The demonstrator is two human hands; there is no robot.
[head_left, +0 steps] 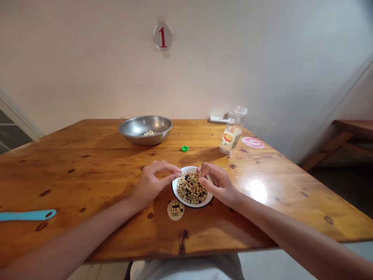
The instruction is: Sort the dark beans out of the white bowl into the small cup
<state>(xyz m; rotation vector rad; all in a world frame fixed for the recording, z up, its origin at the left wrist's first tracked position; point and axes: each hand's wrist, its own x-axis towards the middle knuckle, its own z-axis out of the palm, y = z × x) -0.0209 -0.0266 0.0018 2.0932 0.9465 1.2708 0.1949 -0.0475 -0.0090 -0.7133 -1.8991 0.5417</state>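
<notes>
A white bowl point(209, 199) with a dark rim stands in front of me, filled with pale round beans or beads point(190, 192) mixed with dark ones. My left hand point(153, 181) is at its left rim, thumb and fingertips drawn together in a pinch. Over the right side of the bowl, my right hand point(219, 182) has its fingers curled, thumb against the fingertips. Whatever either pinch holds is too small or hidden to name. Just before the bowl lies a small round lid-like dish point(170, 215) with a few similar pale and dark pieces.
Behind the bowl are a steel basin point(131, 135) with some pale pieces inside, a green cap point(185, 148) and a clear plastic bottle point(230, 138) with a label. A power strip point(218, 119) sits by the wall. A blue handle point(27, 215) lies at left on the wooden table point(96, 179).
</notes>
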